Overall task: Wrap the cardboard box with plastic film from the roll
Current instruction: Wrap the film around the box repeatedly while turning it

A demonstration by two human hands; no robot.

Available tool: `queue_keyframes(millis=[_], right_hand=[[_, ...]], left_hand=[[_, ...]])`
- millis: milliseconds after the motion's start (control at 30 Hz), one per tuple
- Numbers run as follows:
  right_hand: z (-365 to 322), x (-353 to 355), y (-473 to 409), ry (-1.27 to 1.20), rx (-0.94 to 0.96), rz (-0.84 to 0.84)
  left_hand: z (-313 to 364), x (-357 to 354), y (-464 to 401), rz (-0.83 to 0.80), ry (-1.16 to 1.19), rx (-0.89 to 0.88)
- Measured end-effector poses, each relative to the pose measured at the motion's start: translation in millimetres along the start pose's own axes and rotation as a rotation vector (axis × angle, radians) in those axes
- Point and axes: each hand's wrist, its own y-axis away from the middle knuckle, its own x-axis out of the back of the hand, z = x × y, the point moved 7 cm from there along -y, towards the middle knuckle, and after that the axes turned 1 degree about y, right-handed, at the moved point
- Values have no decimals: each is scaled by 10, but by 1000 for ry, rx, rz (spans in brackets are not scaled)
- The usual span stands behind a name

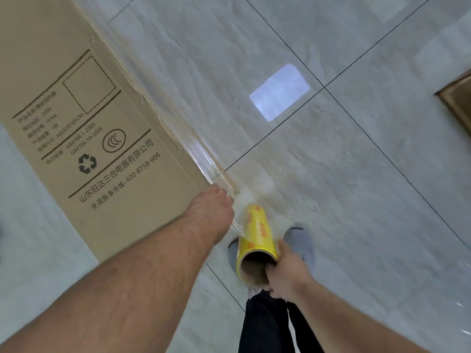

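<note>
A tall brown cardboard box (84, 118) with black printed text and a recycling mark stands on the floor at the left. Clear plastic film (204, 159) lies stretched down its right side and glints near the lower corner. My left hand (212, 208) rests at that near corner, fingers bent over the edge where the film meets the box; whether it pinches the film is hidden. My right hand (286, 272) grips the near end of the yellow film roll (256, 236), fingers at the rim of its cardboard core. A short strip of film runs from roll to box.
Glossy grey floor tiles (356, 174) with dark grout lines spread to the right, with a bright window reflection on them. My grey shoes (300, 240) and dark trousers are under the roll. The corner of another brown box (458, 103) shows at the right edge.
</note>
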Motion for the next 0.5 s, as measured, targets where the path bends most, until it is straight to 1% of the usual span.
queue_keyframes(millis=[67,133,200,333,433,500], right_hand=[[28,-9,45,-152,-64,-8],[5,34,73,-207,-74,6],[23,55,46,-98,-41,15],[43,78,51,298,65,-12],[25,125,94,456,90,-42],[21,81,133,570,70,-108]], left_hand=[[2,6,1,-9,-11,4],[-16,18,-9,-7,0,17],[-23,29,-23,0,4,22],[21,-16,-27,-1,6,10],[-7,0,-53,-17,-17,-11],[17,13,-48,-26,-24,-16]])
